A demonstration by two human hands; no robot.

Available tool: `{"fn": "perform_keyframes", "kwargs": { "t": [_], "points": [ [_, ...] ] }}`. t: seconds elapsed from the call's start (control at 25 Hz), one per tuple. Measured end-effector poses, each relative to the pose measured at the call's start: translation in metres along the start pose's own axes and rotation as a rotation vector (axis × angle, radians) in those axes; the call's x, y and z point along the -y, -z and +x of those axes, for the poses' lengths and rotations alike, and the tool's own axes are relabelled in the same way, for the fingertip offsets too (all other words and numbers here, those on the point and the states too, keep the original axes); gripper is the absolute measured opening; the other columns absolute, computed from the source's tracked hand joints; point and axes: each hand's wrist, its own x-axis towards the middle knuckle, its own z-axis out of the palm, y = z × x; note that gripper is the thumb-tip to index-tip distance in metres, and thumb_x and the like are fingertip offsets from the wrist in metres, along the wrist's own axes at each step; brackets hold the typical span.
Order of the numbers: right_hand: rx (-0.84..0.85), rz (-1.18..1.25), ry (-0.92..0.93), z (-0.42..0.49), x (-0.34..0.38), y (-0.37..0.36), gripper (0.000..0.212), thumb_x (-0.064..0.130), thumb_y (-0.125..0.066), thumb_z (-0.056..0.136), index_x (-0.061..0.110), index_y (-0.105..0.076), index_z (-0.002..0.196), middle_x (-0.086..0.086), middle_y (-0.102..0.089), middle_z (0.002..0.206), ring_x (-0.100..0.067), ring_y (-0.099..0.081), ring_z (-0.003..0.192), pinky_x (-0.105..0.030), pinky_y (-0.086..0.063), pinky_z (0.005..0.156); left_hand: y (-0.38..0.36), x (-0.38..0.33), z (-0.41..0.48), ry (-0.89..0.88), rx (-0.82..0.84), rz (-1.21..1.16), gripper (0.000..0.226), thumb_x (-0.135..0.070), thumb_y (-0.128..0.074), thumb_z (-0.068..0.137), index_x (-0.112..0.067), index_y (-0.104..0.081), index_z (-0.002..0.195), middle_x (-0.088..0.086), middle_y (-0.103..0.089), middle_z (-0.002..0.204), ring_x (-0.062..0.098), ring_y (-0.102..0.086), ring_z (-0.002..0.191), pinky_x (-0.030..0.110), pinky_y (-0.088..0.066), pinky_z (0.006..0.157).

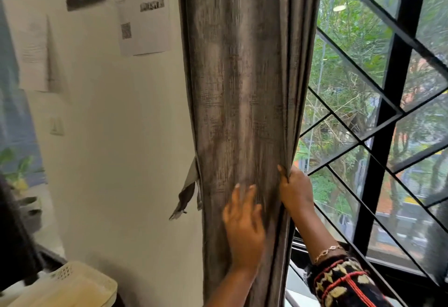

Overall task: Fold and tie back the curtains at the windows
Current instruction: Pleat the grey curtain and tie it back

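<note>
Head view shows us the grey curtain (240, 83) gathered into one thick column, its long axis running straight from 12 to 6 o'clock through the middle of the frame. Our left hand (243, 222) lies flat on its front face, fingers straight and spread, holding nothing. Our right hand (296, 191) sits at about 2 o'clock from the left one and pinches the bunched folds of the curtain's window-side edge.

The tie-back strap (187, 192) hangs limp against the wall (121, 149), just beside the curtain's far edge, at roughly 10 o'clock from our left hand. We judge the left hand the nearer one, so it should reach for the strap across the column while the right keeps the folds together.

At 3 o'clock stands the window (388, 117) with its black grille. At 7 o'clock sits a cream perforated container (72, 287); we cannot tell what is inside it.
</note>
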Motion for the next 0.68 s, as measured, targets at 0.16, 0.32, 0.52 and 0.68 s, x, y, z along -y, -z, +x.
{"fn": "perform_keyframes", "kwargs": {
  "t": [0.16,0.32,0.52,0.68],
  "points": [
    [-0.027,0.009,0.005,0.003,-0.003,-0.007,0.03,0.02,-0.041,0.099,-0.003,-0.06,0.094,-0.017,-0.06,0.076,-0.034,-0.057,0.073,-0.028,-0.031,0.057,0.025,0.035,0.004,0.309,-0.31,-0.003,0.033,-0.029,-0.039,0.089,-0.011,-0.062,0.103,0.009,-0.063,0.096,0.02,-0.054,0.093,0.037,-0.046,0.082],
    [-0.049,0.017,0.013,0.008,-0.008,-0.013,0.032,0.021,-0.041,0.098,-0.005,-0.06,0.1,-0.019,-0.06,0.076,-0.031,-0.054,0.068,-0.028,-0.031,0.058,0.026,0.059,0.032,0.641,-0.18,-0.052,0.057,-0.037,-0.054,0.09,-0.006,-0.04,0.136,0.016,-0.046,0.135,0.032,-0.043,0.124,0.045,-0.038,0.104],
    [-0.062,0.006,-0.036,0.019,-0.016,-0.018,0.036,0.024,-0.042,0.097,-0.007,-0.059,0.09,-0.022,-0.059,0.076,-0.039,-0.058,0.075,-0.03,-0.031,0.059,0.028,0.062,0.07,0.571,-0.199,-0.333,0.068,-0.034,-0.062,0.082,-0.012,-0.036,0.14,0.004,-0.045,0.138,0.017,-0.042,0.127,0.034,-0.035,0.108],
    [-0.063,0.0,-0.057,0.025,-0.014,-0.024,0.037,0.026,-0.042,0.097,0.015,-0.047,0.062,-0.008,-0.048,0.062,-0.026,-0.049,0.064,-0.028,-0.026,0.052,0.029,0.065,0.095,0.703,-0.108,-0.594,0.046,-0.028,-0.059,0.087,-0.011,-0.049,0.129,0.0,-0.057,0.12,0.019,-0.056,0.112,0.025,-0.046,0.091]
  ]
}}
